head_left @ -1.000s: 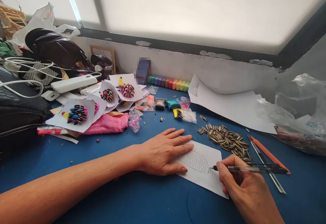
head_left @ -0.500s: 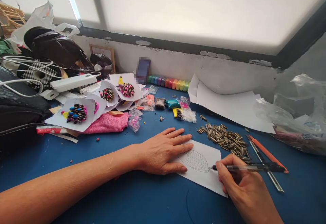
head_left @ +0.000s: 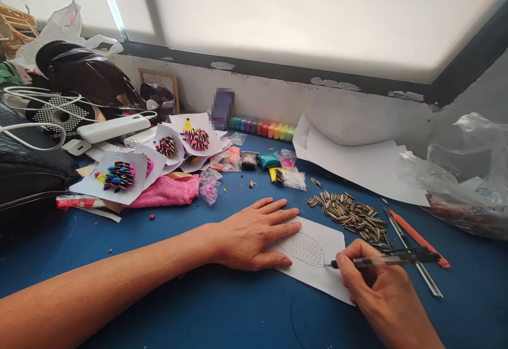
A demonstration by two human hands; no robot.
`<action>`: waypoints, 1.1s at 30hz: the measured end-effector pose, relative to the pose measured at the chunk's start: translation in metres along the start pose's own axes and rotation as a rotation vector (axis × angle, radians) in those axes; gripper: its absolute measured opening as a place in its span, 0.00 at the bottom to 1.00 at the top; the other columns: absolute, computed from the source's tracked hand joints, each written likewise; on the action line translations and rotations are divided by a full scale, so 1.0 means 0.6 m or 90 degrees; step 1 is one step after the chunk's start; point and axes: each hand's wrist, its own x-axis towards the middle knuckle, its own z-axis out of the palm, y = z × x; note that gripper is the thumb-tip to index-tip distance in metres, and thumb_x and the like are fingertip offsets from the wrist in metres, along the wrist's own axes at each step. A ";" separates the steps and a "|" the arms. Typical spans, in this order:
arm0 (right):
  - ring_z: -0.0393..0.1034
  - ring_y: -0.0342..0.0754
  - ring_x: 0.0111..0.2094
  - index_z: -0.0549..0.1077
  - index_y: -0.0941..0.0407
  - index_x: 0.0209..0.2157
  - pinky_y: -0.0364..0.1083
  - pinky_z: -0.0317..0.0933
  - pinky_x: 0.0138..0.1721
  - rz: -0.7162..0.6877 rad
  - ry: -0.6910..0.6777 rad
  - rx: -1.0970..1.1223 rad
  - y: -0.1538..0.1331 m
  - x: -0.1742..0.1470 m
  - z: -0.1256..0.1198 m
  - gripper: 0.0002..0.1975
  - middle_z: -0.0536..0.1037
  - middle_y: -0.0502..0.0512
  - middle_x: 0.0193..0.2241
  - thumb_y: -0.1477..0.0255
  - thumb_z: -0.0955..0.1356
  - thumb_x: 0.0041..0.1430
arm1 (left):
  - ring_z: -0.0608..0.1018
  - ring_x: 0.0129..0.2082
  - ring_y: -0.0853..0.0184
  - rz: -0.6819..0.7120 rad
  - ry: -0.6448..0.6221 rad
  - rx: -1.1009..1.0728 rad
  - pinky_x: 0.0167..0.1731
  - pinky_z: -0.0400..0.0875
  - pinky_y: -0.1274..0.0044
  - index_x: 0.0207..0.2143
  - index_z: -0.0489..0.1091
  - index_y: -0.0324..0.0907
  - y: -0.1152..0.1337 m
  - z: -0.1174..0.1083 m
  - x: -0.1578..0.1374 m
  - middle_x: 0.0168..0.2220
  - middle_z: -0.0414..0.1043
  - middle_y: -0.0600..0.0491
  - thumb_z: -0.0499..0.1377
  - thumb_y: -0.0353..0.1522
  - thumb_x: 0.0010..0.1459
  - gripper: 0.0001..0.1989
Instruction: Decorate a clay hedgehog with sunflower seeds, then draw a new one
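My left hand lies flat with its fingers spread, pressing on the left part of a small white sheet of paper. On that sheet is an oval drawing filled with small marks; its left end is partly hidden by my fingers. My right hand is closed around a black pen, whose tip is at the drawing's right end. Just beyond the paper lies a heap of striped sunflower seeds. An orange tool and a clear-barrelled pen rest right of the pen hand.
At the back left are paper sheets bearing seed-and-clay figures and a pink cloth. Coloured clay packs line the wall. White paper and a plastic bag stand right; a black bag sits left.
The pen has shifted very slightly in my right hand, its tip staying near the right end of the oval. My left hand has not visibly moved.
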 end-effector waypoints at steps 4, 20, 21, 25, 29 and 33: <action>0.48 0.41 0.18 0.63 0.52 0.21 0.43 0.44 0.21 -0.022 -0.024 -0.004 0.018 0.007 -0.002 0.17 0.56 0.43 0.15 0.56 0.61 0.58 | 0.46 0.70 0.52 -0.004 -0.010 0.003 0.67 0.42 0.58 0.67 0.52 0.42 0.001 -0.002 0.001 0.70 0.45 0.46 0.49 0.51 0.65 0.35; 0.51 0.41 0.15 0.64 0.52 0.18 0.42 0.46 0.17 -0.065 0.016 -0.028 0.028 0.015 -0.005 0.19 0.58 0.44 0.12 0.57 0.63 0.58 | 0.48 0.70 0.51 0.009 0.029 -0.025 0.67 0.43 0.58 0.67 0.53 0.44 -0.001 0.001 -0.001 0.69 0.48 0.46 0.51 0.50 0.64 0.34; 0.51 0.41 0.15 0.64 0.52 0.18 0.42 0.46 0.17 -0.058 0.023 -0.030 0.023 0.012 -0.004 0.19 0.57 0.44 0.12 0.57 0.63 0.58 | 0.48 0.70 0.51 0.007 0.027 -0.025 0.67 0.43 0.58 0.67 0.52 0.44 -0.001 0.001 -0.001 0.69 0.48 0.46 0.50 0.50 0.64 0.35; 0.49 0.42 0.16 0.63 0.52 0.19 0.43 0.45 0.19 -0.028 0.040 -0.017 0.000 0.001 -0.002 0.19 0.56 0.44 0.13 0.57 0.62 0.58 | 0.49 0.70 0.51 0.006 0.019 -0.017 0.67 0.43 0.58 0.67 0.52 0.42 0.001 -0.001 0.000 0.69 0.48 0.44 0.50 0.50 0.64 0.35; 0.49 0.41 0.17 0.63 0.52 0.19 0.43 0.44 0.20 -0.023 0.035 0.007 -0.005 -0.001 0.000 0.18 0.55 0.44 0.14 0.57 0.62 0.58 | 0.51 0.69 0.51 -0.004 0.043 -0.031 0.67 0.44 0.59 0.64 0.58 0.41 0.003 -0.003 -0.002 0.70 0.43 0.41 0.53 0.50 0.62 0.34; 0.47 0.41 0.16 0.63 0.52 0.19 0.43 0.42 0.19 -0.037 0.055 0.017 -0.005 -0.001 0.000 0.19 0.55 0.43 0.13 0.57 0.62 0.58 | 0.58 0.67 0.55 -0.017 0.105 -0.097 0.65 0.51 0.63 0.59 0.66 0.41 0.000 -0.005 -0.002 0.67 0.54 0.43 0.53 0.46 0.64 0.26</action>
